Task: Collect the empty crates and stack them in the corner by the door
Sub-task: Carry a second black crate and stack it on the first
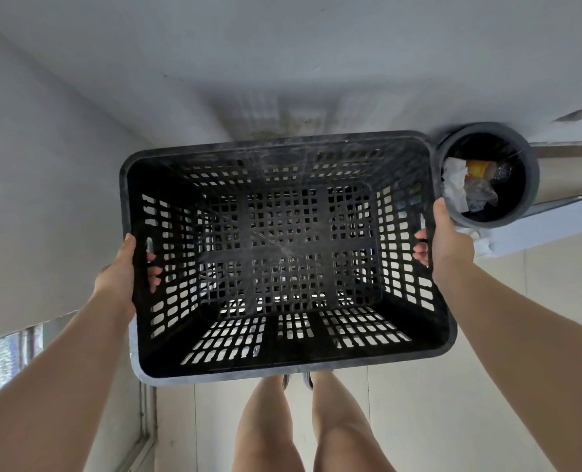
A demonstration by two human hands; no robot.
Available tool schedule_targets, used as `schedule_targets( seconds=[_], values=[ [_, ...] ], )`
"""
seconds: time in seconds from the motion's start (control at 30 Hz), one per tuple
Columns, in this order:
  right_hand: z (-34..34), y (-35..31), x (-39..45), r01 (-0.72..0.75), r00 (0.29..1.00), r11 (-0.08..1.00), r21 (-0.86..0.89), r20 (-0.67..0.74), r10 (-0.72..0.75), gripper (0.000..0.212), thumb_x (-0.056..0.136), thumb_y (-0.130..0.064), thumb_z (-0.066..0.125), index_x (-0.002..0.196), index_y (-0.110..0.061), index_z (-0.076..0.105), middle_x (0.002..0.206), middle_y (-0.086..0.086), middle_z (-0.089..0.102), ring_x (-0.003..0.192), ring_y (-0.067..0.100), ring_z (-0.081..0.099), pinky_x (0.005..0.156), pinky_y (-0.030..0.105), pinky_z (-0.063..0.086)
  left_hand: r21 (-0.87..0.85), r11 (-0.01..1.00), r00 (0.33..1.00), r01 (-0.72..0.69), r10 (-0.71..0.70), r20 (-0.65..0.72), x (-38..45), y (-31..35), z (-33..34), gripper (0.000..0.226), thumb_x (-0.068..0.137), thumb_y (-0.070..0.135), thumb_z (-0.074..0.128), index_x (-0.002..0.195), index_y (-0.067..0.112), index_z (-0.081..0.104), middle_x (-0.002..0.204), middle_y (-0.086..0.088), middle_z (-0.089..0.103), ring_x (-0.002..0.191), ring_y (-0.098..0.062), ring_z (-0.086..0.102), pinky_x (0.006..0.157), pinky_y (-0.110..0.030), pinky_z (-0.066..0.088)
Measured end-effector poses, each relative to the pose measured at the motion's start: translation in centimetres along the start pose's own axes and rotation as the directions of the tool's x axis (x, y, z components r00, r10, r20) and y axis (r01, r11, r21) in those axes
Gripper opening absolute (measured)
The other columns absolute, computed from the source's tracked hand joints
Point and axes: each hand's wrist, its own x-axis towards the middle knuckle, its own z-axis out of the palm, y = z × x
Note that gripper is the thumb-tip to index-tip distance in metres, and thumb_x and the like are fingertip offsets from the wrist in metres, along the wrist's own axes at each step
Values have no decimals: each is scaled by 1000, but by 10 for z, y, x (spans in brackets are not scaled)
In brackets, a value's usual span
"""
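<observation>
In a white wall corner [78,137], the left hand [119,274] and right hand [448,238] grip the empty black crate [282,366] by its side handles; the person should lower it level, clear of the bin [531,185].

Both hands [119,274] [448,240] grip empty black crate [282,361] by bin [531,172].

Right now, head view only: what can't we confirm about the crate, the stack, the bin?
- Anything under the black crate: only slivers show through its mesh floor, so a stack below can't be told.
- Fingers of the left hand and right hand: mostly hidden by the crate walls.
- Contents deep in the round bin: dark and shadowed.
- The door: cut off by the frame edges.
</observation>
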Motion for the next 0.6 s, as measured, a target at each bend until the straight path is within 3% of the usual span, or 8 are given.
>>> schedule_targets(
  seconds=[0.2,0.6],
  values=[
    [0,7,-2,-9,1000,999,-34,11,9,67,83,-74,45,71,-9,59,63,4,57,52,15,53,62,25,48,15,1000,1000,-7,7,14,7,3,-4,52,88,63,51,85,12,62,72,-7,59,57,-18,52,60,-28,46],
    [-4,8,-5,-6,997,998,-62,76,11,69,87,-73,39,72,-8,56,62,5,56,53,17,52,59,25,45,87,996,1000,1,-1,6,5,8,-2,53,91,63,46,85,12,60,73,-7,58,56,-18,52,59,-28,47]
  ],
)
